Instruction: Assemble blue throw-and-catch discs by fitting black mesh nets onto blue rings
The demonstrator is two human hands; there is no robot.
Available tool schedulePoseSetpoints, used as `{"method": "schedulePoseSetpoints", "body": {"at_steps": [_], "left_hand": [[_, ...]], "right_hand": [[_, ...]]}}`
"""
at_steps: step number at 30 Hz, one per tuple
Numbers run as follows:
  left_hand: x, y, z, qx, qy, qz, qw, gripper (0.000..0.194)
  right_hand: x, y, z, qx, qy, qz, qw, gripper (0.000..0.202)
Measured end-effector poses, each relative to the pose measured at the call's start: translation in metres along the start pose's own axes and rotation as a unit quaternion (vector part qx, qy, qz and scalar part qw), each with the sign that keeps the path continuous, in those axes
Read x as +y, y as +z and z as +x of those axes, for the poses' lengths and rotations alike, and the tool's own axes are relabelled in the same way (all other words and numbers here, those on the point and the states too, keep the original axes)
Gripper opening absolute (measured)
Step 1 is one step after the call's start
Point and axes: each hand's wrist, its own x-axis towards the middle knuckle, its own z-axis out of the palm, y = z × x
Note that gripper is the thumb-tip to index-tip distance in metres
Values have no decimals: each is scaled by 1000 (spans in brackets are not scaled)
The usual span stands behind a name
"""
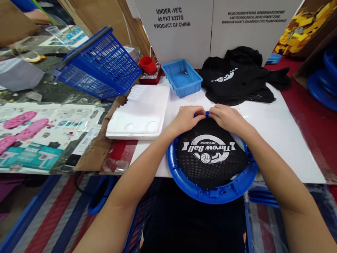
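Left hand (191,120) and right hand (226,116) pinch the ring (223,195), fingers closed (both equally near); mesh (211,172) lies bodyward of them.

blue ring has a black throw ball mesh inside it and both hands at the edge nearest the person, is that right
Not quite: the head view shows the left hand and right hand at the far edge of the blue ring. The black mesh is indeed inside it.

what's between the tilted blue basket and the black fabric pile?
Head view, left to right: red cup and red tray of silvery bits, then light-blue plastic bin; white foam slab nearer the camera.
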Motion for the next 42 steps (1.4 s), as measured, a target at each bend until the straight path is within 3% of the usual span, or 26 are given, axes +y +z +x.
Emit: {"method": "schedulePoseSetpoints", "body": {"at_steps": [6, 10, 13, 19, 24, 32, 39, 42], "left_hand": [[-12, 0, 5, 35, -67, -135, 988, 12], [-17, -9, 9, -17, -100, -197, 975, 20], [-20, -14, 11, -41, -90, -179, 979, 17], [-18, -8, 8, 1, -68, -116, 991, 14], [-16, -8, 7, 16, -67, -73, 995, 12], [-32, -3, 9, -7, -107, -134, 985, 15], [-16, -10, 7, -23, -42, 20, 999, 16], [-14, -7, 9, -9, -39, 16, 999, 16]], "right_hand": [[-3, 2, 3, 8, 27, 22, 999, 25], [4, 6, 6, 17, 24, 53, 998, 21], [9, 9, 8, 26, 20, 75, 997, 20], [10, 13, 10, 40, 29, 88, 995, 21], [12, 18, 15, 61, 75, 136, 986, 15], [18, 19, 17, 31, 99, 178, 979, 14], [15, 17, 16, 33, 91, 166, 981, 15], [15, 17, 15, 34, 89, 166, 982, 15]]}}
